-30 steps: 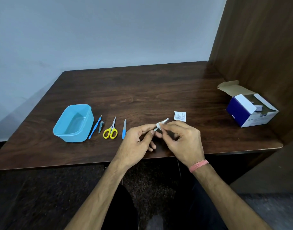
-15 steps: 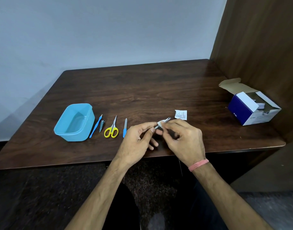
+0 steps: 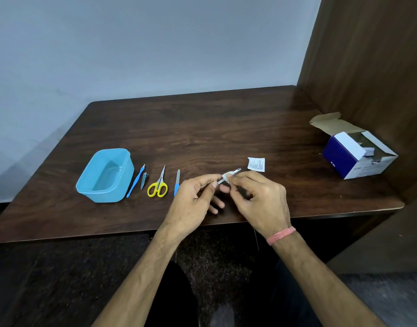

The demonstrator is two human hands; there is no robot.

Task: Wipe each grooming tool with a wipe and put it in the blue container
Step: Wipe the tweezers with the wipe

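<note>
The person's left hand (image 3: 193, 197) pinches the near end of a small metal tool (image 3: 235, 171), maybe a clipper, while the right hand (image 3: 257, 197) pinches a white wipe (image 3: 226, 177) around its middle. Best bet: hold the left steady and slide the wipe out toward the tip at about 2 o'clock. The empty blue container (image 3: 106, 175) sits well off at 9 o'clock, past four tools waiting their turn.
</note>
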